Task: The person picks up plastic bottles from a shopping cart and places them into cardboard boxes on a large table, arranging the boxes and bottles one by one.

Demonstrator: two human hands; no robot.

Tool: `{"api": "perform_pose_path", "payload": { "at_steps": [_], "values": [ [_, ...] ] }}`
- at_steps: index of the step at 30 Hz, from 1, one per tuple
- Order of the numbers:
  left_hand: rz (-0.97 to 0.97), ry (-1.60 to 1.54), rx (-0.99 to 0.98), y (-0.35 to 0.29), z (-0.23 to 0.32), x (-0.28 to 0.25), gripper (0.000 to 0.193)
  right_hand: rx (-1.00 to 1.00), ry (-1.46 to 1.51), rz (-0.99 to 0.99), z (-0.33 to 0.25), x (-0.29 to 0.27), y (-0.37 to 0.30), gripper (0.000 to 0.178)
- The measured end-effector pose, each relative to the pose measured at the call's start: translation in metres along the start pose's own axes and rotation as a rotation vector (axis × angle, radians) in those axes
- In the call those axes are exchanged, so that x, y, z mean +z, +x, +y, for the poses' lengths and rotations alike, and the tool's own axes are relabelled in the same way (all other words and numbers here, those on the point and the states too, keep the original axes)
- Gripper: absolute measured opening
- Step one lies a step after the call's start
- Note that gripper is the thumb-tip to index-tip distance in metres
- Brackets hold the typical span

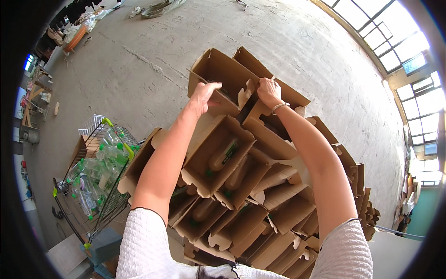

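Note:
Both my arms reach forward over a pile of open brown cardboard boxes. My left hand (204, 96) is over the near wall of a box (226, 69) at the far end of the pile, its fingers stretched out and apart, slightly blurred. My right hand (269, 93), with a bangle at the wrist, is closed on the upper edge of the cardboard box (295, 95) beside it. A torn flap (246, 93) stands up between my hands. Nearer to me, a clear plastic bottle (224, 153) lies inside another open box (193, 172).
At the left stands a black wire shopping cart (109, 218) with green corners, heaped with empty clear bottles (111, 160) with green caps. More open boxes (283, 251) are stacked toward me and to the right. Large windows (390, 42) line the right side over a grey concrete floor (139, 69).

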State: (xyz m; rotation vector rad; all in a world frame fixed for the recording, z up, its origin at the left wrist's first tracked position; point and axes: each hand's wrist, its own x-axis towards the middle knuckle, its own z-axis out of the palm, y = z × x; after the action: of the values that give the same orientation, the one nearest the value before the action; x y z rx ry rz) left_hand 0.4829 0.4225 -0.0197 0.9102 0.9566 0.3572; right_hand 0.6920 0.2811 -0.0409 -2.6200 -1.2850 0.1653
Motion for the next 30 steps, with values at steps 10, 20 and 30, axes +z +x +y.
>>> {"api": "perform_pose_path", "payload": {
  "at_steps": [10, 20, 30],
  "values": [
    [-0.123, -0.023, 0.104, 0.037, -0.04, -0.078, 0.017, -0.175, 0.206, 0.015, -0.013, -0.021, -0.019, 0.043],
    [0.106, 0.28, 0.541, -0.126, 0.008, -0.075, 0.064, -0.594, 0.561, -0.361, -0.135, -0.102, -0.213, 0.038],
    [0.326, 1.313, 0.393, -0.253, -0.024, -0.28, 0.04, -0.734, 0.377, -0.079, -0.204, -0.05, -0.203, 0.05]
  ]
}}
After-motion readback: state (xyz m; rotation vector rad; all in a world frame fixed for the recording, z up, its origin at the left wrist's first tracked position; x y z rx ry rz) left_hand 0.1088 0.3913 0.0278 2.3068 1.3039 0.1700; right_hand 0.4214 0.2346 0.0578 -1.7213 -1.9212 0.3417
